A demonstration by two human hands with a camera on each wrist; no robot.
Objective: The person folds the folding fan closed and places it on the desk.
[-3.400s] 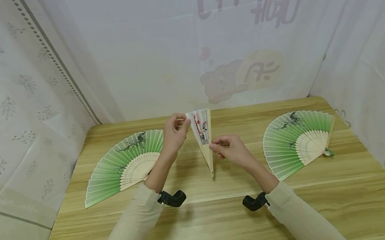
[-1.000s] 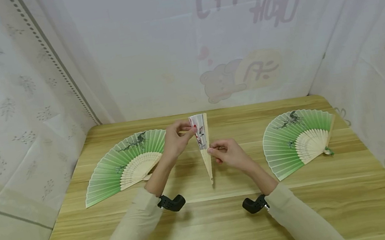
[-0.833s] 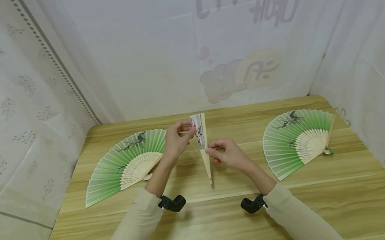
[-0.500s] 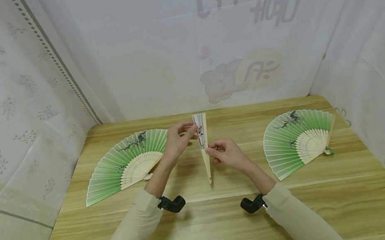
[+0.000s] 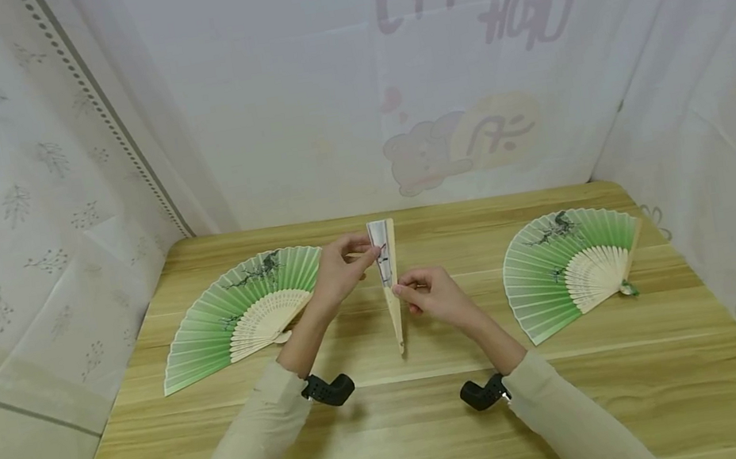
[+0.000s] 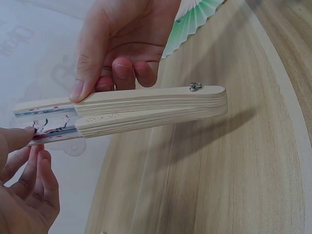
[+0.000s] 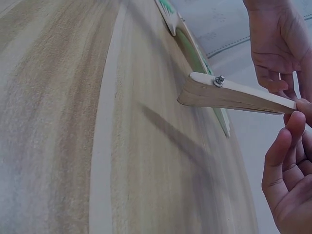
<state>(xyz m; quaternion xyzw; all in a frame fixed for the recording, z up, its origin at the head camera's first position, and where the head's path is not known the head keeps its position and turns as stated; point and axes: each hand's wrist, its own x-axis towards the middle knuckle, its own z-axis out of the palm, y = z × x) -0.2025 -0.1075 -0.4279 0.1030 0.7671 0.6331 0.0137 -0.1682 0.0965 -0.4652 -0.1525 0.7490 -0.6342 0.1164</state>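
Between my hands a white folding fan [image 5: 395,320] is held almost folded, pivot end toward me, above the table. My left hand [image 5: 340,272] pinches its paper edge near the top with thumb and fingers. My right hand [image 5: 442,296] grips the bamboo guard stick about halfway down. In the left wrist view the fan's stacked ribs [image 6: 156,109] leave a narrow gap, with printed pleats at the left. A metal rivet [image 7: 219,81] shows at the pivot in the right wrist view. There the fan's paper end is hidden behind the fingers.
A spread green fan [image 5: 201,344] lies on the wooden table [image 5: 403,449] at the left, partly behind my left hand and forearm. Another spread green fan [image 5: 541,274], with a green tassel [image 5: 628,290], lies at the right. A printed cloth [image 5: 261,102] hangs behind the table.
The white fan has folded narrower, and its red blossom print is now mostly tucked away. It sits slightly lower; both hands shifted a little with it. The green fans stay put.
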